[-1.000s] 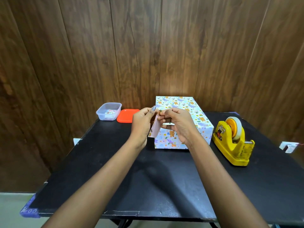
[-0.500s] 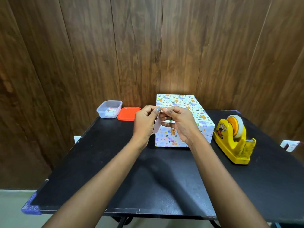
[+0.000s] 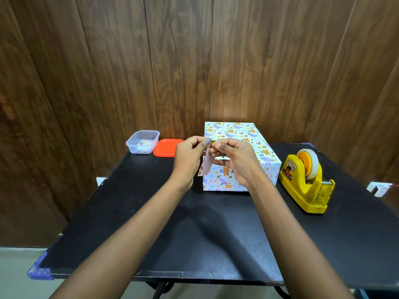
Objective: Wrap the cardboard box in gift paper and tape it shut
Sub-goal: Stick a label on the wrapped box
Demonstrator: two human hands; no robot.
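A: Item one, nearest?

B: Black worktop (image 3: 151, 212). A purple strip (image 3: 40, 271) with white marks is wrapped over its near left corner.

A: Item two?

B: Two bare forearms reach in from the near edge. The left hand (image 3: 189, 157) and right hand (image 3: 236, 161) meet above the middle of the worktop, toward the far edge.

A: State of the fingers (image 3: 218, 146)?

B: Curled on both hands. Thumb and forefinger tips of each pinch the top end of one small paper slip (image 3: 204, 168). The slip is pale with a printed pattern and hangs down between the hands.

A: The task's item?

B: Box (image 3: 237, 134), fully covered in white gift paper printed with bears and rainbows. It lies flat just behind the hands, its far end near the far edge and its near end partly hidden by the right hand. Whether the hands touch it cannot be told.

A: To its right?

B: Yellow tape dispenser (image 3: 306, 186) holding a roll of tape, close to the right edge and apart from the box.

A: Far left?

B: Orange-red lid (image 3: 167, 147) lying flat. Just beside it is a clear tub (image 3: 142, 142) at the far left corner, with small printed pieces inside.

A: Beyond that?

B: Dark wood-panel wall (image 3: 194, 61).
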